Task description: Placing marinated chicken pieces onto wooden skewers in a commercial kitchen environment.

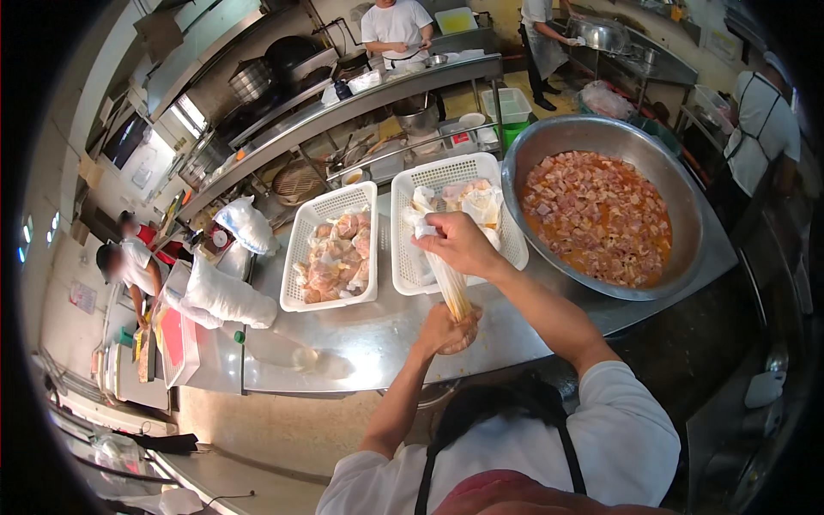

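Observation:
My right hand [458, 241] grips the gathered upper end of a clear plastic bag [449, 277], stretched taut and twisted. Lower down, my left hand [449, 328] is closed around the same bag just above its filled bottom, most of which my fingers hide. Behind the bag stands a white perforated basket [402, 270] that holds bagged meat and loose plastic. Left of it, a second white basket [291, 299] contains several tied bags of meat [331, 257]. To the right sits a large metal basin [524, 138] of diced raw meat in reddish marinade [599, 219].
Stuffed white plastic sacks [228, 299] lie at the left of the steel table [309, 360]. A clear bottle with a green cap [239, 337] lies near them. Beyond is a steel counter [399, 87] with a person [396, 29] behind it. Other people work farther off.

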`<state>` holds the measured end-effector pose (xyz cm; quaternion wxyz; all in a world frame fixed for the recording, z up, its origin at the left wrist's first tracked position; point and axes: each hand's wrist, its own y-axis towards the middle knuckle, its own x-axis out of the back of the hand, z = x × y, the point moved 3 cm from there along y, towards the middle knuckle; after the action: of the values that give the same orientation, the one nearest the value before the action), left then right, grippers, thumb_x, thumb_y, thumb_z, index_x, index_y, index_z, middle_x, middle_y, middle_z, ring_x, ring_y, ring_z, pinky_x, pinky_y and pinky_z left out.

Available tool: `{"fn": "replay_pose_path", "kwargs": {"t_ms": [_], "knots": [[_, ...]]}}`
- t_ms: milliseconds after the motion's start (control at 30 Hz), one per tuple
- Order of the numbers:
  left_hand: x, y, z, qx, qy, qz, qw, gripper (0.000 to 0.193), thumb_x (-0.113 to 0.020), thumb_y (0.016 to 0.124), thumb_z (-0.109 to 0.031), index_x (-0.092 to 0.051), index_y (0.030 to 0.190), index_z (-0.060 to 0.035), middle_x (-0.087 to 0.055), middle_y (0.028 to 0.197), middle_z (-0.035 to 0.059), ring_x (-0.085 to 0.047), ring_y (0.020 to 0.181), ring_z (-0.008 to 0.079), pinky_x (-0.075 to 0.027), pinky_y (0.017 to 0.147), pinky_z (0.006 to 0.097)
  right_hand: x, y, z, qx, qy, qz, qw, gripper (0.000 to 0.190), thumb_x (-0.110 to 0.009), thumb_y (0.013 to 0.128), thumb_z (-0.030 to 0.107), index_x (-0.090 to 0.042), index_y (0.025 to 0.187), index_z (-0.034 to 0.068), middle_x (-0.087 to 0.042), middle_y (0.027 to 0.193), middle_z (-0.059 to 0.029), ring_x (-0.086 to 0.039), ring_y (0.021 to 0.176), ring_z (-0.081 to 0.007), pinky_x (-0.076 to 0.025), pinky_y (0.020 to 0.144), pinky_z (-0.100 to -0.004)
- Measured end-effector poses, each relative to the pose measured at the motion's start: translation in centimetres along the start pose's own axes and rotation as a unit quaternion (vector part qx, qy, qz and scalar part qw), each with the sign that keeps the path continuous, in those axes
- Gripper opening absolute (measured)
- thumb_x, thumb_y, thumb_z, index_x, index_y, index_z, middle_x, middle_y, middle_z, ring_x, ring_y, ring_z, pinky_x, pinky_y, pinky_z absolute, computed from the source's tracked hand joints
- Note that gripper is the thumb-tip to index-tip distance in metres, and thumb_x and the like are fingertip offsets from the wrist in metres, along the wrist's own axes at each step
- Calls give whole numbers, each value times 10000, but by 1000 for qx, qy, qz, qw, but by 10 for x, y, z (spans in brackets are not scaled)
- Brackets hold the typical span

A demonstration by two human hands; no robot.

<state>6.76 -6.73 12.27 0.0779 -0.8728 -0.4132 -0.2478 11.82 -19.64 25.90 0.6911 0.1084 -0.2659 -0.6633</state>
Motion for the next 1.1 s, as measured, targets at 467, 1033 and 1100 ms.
{"fn": "replay_pose_path", "kwargs": {"t_ms": [467,1033,1100], "knots": [[-48,-35,78,78,-50,22,995,269,-478,924,-238,-593,994,-5,-657,893,142,-613,867,247,-466,799,376,-46,-127,-135,-238,172,165,942,390,-647,903,253,-571,1187,-3,-617,924,-8,-563,807,-99,-462,777,-251],[-56,-55,89,173,15,84,981,333,-452,870,-189,-581,1080,34,-658,929,221,-633,890,324,-474,800,411,-49,-179,-144,-318,126,101,934,361,-624,883,316,-659,1033,-10,-669,939,-62,-589,868,-125,-477,781,-302],[-54,-68,98,219,-31,85,971,338,-468,883,-182,-573,1116,39,-651,925,159,-603,900,258,-469,807,372,-23,-167,-157,-381,-10,101,919,290,-600,894,287,-678,925,10,-657,835,-26,-583,807,-107,-477,729,-287]]}}
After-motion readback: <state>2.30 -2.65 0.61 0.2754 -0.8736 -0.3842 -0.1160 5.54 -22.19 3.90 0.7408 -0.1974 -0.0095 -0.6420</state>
